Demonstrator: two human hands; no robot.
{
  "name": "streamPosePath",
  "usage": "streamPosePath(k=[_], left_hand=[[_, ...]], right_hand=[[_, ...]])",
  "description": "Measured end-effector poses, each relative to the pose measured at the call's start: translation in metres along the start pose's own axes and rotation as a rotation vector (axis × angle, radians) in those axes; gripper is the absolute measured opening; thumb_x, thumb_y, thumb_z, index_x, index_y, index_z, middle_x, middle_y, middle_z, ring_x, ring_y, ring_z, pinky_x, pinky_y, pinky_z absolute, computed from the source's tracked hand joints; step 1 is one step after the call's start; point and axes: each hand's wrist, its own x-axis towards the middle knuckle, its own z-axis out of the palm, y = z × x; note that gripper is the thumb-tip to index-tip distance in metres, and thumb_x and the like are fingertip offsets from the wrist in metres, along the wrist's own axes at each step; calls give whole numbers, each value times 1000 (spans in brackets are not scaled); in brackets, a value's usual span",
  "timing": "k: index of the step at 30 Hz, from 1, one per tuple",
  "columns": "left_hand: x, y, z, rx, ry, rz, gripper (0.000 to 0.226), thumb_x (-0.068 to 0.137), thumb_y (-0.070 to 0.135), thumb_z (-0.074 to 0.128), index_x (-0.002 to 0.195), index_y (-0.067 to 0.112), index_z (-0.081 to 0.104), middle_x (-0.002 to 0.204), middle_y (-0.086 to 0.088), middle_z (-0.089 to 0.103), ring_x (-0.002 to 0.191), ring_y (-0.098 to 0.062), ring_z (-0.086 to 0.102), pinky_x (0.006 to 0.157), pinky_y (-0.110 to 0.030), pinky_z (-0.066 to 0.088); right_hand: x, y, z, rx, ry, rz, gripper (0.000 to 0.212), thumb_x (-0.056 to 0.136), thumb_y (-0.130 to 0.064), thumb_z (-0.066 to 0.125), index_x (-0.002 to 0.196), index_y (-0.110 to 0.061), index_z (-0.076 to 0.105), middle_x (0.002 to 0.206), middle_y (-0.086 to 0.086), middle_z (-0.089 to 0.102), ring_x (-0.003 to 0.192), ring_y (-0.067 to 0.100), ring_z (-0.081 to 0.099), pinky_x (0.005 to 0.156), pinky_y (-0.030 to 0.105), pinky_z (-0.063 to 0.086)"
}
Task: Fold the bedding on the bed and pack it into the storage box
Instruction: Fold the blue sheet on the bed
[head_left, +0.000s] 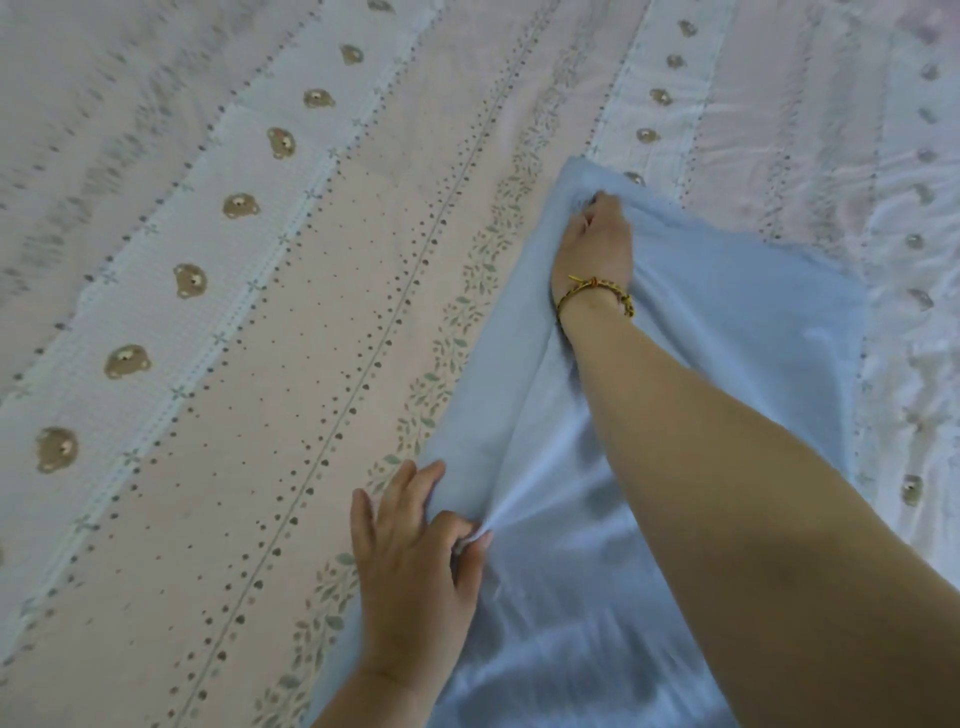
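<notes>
A plain light-blue sheet (727, 332) lies on the bed at the lower right, its far corner pointing up the bed. My right hand (597, 244), with a yellow bead bracelet on the wrist, reaches far out and grips the fabric near that far corner. My left hand (410, 551) is close to me at the sheet's left edge and pinches a bunch of the blue fabric between thumb and fingers. The fabric between the two hands is creased and pulled. No storage box is in view.
Under the blue sheet, a pink and white patterned bed cover (260, 364) with rows of bear faces, dots and leaf stripes fills the whole view. Its right side is wrinkled.
</notes>
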Motion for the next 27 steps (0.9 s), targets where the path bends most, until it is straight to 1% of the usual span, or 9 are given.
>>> streamPosePath(k=[2,5,10,15,17,19,22,25,27], left_hand=[[0,0,2,59,-64,-19,23,73,38,43,66,21,57,115,-15,63,114,-23,41,101,-38,17],[-10,-3,-1,165,-190,8,27,73,48,40,89,27,46,126,-15,57,117,-25,38,100,-41,19],[-40,-15,-20,242,-388,44,62,76,65,32,121,23,44,133,-13,51,120,-25,36,104,-31,7],[-64,-29,-45,287,-563,62,82,70,71,29,126,13,44,126,-12,59,121,-21,35,104,-30,9],[-67,-34,-49,266,-550,89,103,67,83,11,133,12,45,142,-9,43,136,-16,20,108,-28,3],[-77,-38,-52,151,-480,81,109,54,85,14,130,16,51,152,-1,25,141,-10,4,111,-27,-4],[-91,-37,-59,18,-384,34,76,57,68,29,75,8,72,131,-5,53,135,-24,31,108,-40,13],[-91,-23,-71,58,-418,-16,75,61,68,27,89,13,72,118,2,60,130,-18,37,105,-30,2],[-83,-14,-77,57,-371,-37,48,82,57,37,82,17,64,89,4,63,101,-13,53,106,-28,-2]], right_hand=[[0,1,4,-229,-153,-71,43,99,-24,29,136,-3,33,151,10,24,140,21,18,114,30,8],[-21,8,-2,-410,-274,-125,57,99,-40,24,147,-13,12,156,8,-7,144,22,-9,114,39,-12],[-120,36,-20,-492,-440,-198,72,90,-61,8,147,-22,-10,154,7,-20,142,23,-17,111,42,-18],[-230,52,-24,-488,-564,-199,113,42,-76,-39,142,-25,-21,139,-4,-33,140,21,-20,105,40,-22],[-262,51,-25,-533,-505,-248,100,64,-74,-13,145,-19,6,151,7,-4,143,28,11,112,46,4],[-292,51,-33,-495,-450,-230,78,75,-58,18,130,-17,53,138,12,46,123,30,50,98,53,37],[-340,72,-50,-491,-525,-290,69,89,-59,5,129,-24,51,134,5,53,126,28,46,109,44,29],[-382,104,-71,-407,-329,-362,50,92,-58,12,118,-28,43,117,-1,65,115,16,41,108,34,12],[-391,123,-78,-351,-165,-384,45,95,-51,11,114,-27,44,111,-1,68,112,16,43,108,35,15]])
